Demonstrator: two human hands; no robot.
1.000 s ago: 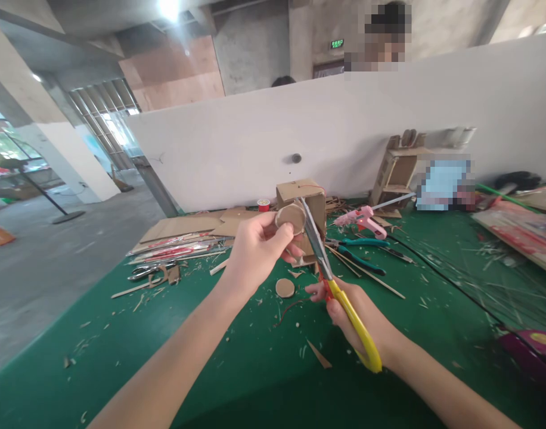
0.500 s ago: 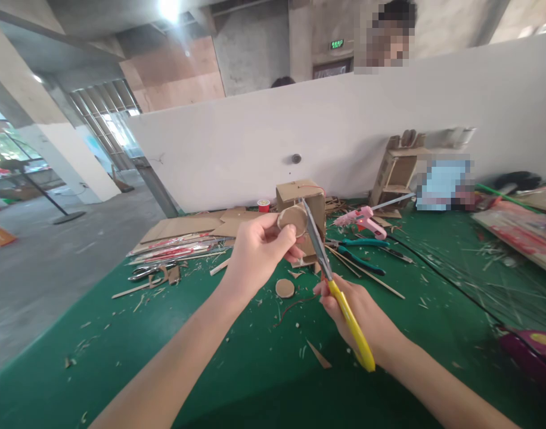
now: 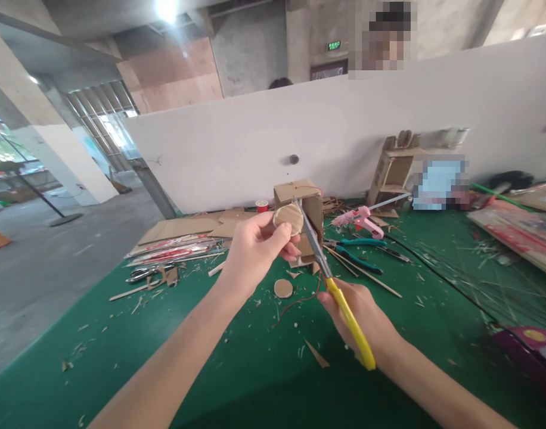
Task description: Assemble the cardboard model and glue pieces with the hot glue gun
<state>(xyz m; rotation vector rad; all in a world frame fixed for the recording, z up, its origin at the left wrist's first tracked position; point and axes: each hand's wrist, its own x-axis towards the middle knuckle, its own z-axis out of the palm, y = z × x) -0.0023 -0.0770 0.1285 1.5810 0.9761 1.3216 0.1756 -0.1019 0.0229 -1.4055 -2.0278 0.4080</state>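
Between thumb and fingers, my left hand [image 3: 259, 244] pinches a round cardboard disc [image 3: 289, 218], its face turned toward me. My right hand [image 3: 357, 313] is wrapped round the yellow handles of a pair of scissors [image 3: 321, 260]. The metal blades point up and left, right beside the disc's right edge; whether they touch it I cannot tell. A second cardboard disc [image 3: 283, 289] lies flat on the green table below. Behind the hands stands a cardboard box [image 3: 300, 190], partly hidden by the disc and blades.
A pink glue gun [image 3: 360, 220], teal-handled pliers [image 3: 360, 257] and thin sticks lie to the right. Cardboard sheets [image 3: 183, 226] and plastic-wrapped sticks are at the left. A white partition [image 3: 228, 155] borders the back; a person [image 3: 384, 39] is beyond it. Scraps litter the green tabletop [image 3: 237, 375].
The disc in my left hand has turned slightly, its face now showing more fully. The scissors stay at its right edge. The whole view has shifted a little.
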